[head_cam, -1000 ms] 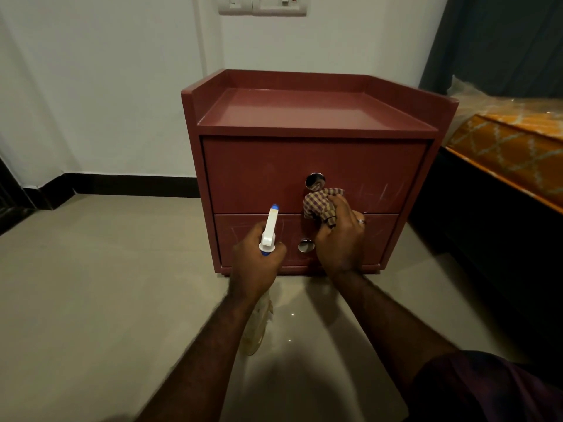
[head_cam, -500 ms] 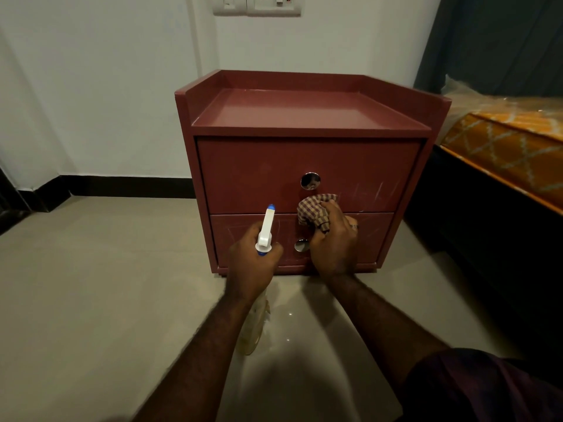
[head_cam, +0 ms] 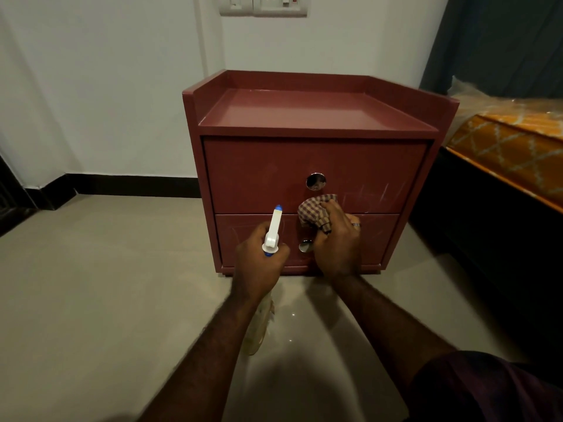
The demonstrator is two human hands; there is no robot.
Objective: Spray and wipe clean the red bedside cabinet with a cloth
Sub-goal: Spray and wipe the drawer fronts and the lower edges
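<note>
Red cabinet (head_cam: 304, 166) looks streaked, perhaps scratched; right hand (head_cam: 338, 245) fingers (head_cam: 333, 210) clutch checked cloth (head_cam: 312, 210), left hand (head_cam: 259, 263) grips spray bottle (head_cam: 272, 229).

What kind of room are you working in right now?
Most likely a bedroom: the red bedside cabinet stands beside an orange patterned mattress, below a wall socket panel.

Both arms are stretched up from the bottom edge. Mid-frame, a spray bottle (head_cam: 273, 231) is gripped by the left hand (head_cam: 259, 264), a cloth (head_cam: 312, 210) by the right hand (head_cam: 338, 245).
</note>
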